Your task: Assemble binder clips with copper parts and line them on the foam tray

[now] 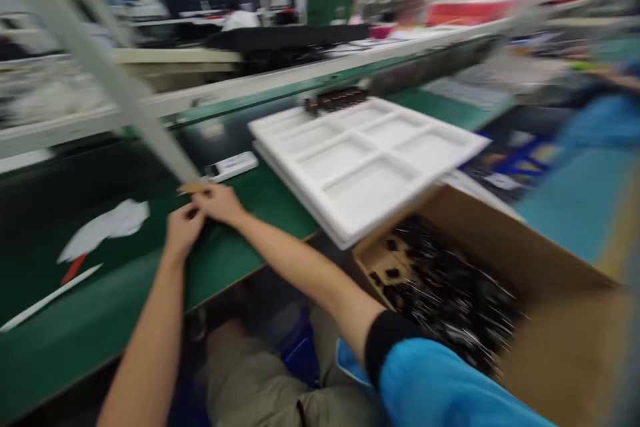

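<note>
On the green bench top [225,247], my left hand [184,230] and my right hand [217,203] meet, fingertips close together. Both have their fingers pinched. A small tan piece [193,187] shows at the fingertips of my right hand; what my left fingers hold is hidden and blurred. Just beyond my right hand lies a white device [233,166] with a dark end. Stacked white trays [345,213] with compartments rest to the right, and dark small parts [335,100] sit at their far edge.
An open cardboard box [565,320] of dark parts stands at the right. White crumpled material [107,230], a red item [73,269] and a white stick [50,299] lie at left. A slanted metal post [135,103] rises behind my hands. Someone's blue sleeve [605,123] shows far right.
</note>
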A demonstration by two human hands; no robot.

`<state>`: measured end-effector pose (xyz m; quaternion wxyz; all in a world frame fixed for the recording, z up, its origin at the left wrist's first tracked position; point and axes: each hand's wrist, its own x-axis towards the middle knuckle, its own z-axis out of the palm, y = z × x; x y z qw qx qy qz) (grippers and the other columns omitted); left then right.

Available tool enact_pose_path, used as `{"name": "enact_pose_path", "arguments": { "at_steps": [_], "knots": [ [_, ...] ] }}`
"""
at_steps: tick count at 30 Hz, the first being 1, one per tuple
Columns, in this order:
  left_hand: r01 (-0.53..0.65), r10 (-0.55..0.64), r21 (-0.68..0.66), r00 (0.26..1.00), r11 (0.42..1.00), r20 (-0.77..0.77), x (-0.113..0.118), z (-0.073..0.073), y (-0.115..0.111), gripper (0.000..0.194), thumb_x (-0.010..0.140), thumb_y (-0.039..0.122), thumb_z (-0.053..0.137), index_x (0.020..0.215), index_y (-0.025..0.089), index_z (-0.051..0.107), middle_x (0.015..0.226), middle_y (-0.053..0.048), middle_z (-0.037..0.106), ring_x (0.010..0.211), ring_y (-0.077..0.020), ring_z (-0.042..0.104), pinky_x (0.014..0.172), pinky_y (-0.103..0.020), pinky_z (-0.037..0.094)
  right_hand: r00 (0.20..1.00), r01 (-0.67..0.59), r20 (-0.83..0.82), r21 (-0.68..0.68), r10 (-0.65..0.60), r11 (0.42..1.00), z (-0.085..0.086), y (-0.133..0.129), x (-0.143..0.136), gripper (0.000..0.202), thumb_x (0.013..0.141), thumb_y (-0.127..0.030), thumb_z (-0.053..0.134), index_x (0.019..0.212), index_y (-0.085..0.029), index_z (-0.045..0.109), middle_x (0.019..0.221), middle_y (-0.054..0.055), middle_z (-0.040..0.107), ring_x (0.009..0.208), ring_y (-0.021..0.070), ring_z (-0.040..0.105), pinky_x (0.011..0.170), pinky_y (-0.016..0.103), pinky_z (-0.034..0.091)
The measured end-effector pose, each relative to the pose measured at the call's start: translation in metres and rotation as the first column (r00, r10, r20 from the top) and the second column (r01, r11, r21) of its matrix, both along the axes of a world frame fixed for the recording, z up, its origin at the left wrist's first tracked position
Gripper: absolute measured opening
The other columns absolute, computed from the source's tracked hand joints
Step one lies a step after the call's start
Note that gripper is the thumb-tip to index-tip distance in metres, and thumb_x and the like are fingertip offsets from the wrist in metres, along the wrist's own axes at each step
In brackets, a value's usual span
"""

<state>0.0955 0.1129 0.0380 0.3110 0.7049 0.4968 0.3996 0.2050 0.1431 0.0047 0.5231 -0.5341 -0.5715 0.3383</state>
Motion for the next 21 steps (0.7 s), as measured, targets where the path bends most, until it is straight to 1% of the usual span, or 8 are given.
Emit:
{"name": "enact_pose_path", "arguments": {
  "at_steps": [2,4,6,8,10,15,17,21],
  "knots": [
    [-0.074,0.073,-0.003,0.997,0.997,-0.026,0.0,-0.007,0.003,0.023,0.073,0.043,0.072,0.072,0.021,0.073,0.065,0.009,0.07,0.066,-0.0117,0.056,0.065,-0.023,0.045,0.999,0.022,-0.026,0.038,-0.021,0.999,0.006,-0.012,0.0,0.014,0.087,-0.028,0.057,0.083,-0.022,0.07,0.093,0.001,0.076,0.086,0.0207,0.069,0.08,0.028,0.051],
    [-0.116,0.116,-0.01,0.992,0.993,-0.047,-0.006,-0.019,0.013,0.019,0.074,0.035,0.074,0.069,0.017,0.072,0.069,0.003,0.072,0.07,-0.014,0.06,0.068,-0.024,0.047,0.997,0.067,-0.025,0.005,-0.067,0.998,0.005,-0.011,0.002,0.013,0.087,-0.026,0.059,0.082,-0.019,0.069,0.083,0.003,0.074,0.076,0.0206,0.067,0.074,0.028,0.05],
    [-0.014,0.014,0.0,1.0,1.0,0.014,-0.014,-0.034,0.022,0.019,0.079,0.031,0.07,0.069,0.015,0.072,0.07,-0.001,0.071,0.07,-0.0162,0.061,0.069,-0.027,0.047,0.996,0.088,0.005,-0.016,-0.088,0.996,0.0,-0.007,0.003,0.013,0.085,-0.029,0.063,0.083,-0.018,0.07,0.068,0.001,0.068,0.067,0.0207,0.063,0.07,0.029,0.048],
    [0.02,-0.021,0.015,0.998,1.0,0.056,-0.02,-0.044,0.024,0.021,0.081,0.032,0.068,0.07,0.015,0.071,0.07,-0.002,0.07,0.07,-0.0161,0.06,0.069,-0.027,0.045,0.995,0.089,0.036,-0.016,-0.089,0.996,-0.005,-0.006,0.004,0.017,0.085,-0.034,0.065,0.084,-0.018,0.07,0.06,-0.001,0.062,0.061,0.0203,0.059,0.067,0.03,0.046],
    [0.027,-0.028,0.005,0.996,1.0,0.084,-0.021,-0.051,0.022,0.023,0.083,0.034,0.068,0.071,0.015,0.07,0.069,-0.001,0.068,0.068,-0.0153,0.058,0.067,-0.027,0.043,0.995,0.087,0.053,-0.011,-0.086,0.996,-0.01,-0.007,0.005,0.02,0.085,-0.037,0.065,0.084,-0.018,0.069,0.058,-0.001,0.06,0.059,0.0199,0.057,0.067,0.031,0.044],
    [0.064,-0.063,-0.005,0.992,0.998,0.107,-0.021,-0.053,0.019,0.021,0.083,0.032,0.067,0.07,0.015,0.069,0.068,0.0,0.066,0.067,-0.0139,0.056,0.068,-0.026,0.042,0.99,0.133,0.053,-0.008,-0.133,0.991,-0.016,-0.008,0.005,0.022,0.083,-0.041,0.064,0.086,-0.019,0.069,0.06,-0.001,0.061,0.061,0.0199,0.057,0.067,0.032,0.043],
    [0.067,-0.066,-0.008,0.991,0.998,0.115,-0.022,-0.051,0.019,0.021,0.083,0.031,0.066,0.07,0.015,0.069,0.068,0.0,0.066,0.067,-0.0136,0.055,0.068,-0.026,0.042,0.989,0.14,0.053,-0.003,-0.14,0.99,-0.015,-0.008,0.005,0.022,0.082,-0.04,0.064,0.086,-0.019,0.069,0.06,-0.001,0.06,0.061,0.0197,0.056,0.067,0.032,0.043],
    [0.062,-0.058,-0.026,0.991,0.998,0.124,-0.022,-0.051,0.019,0.021,0.081,0.033,0.068,0.07,0.015,0.069,0.066,0.001,0.064,0.064,-0.0131,0.053,0.067,-0.027,0.041,0.994,0.103,0.038,-0.048,-0.101,0.994,-0.009,-0.011,0.005,0.021,0.081,-0.038,0.064,0.085,-0.019,0.069,0.057,-0.002,0.058,0.058,0.0195,0.054,0.064,0.03,0.042]
  ]
}}
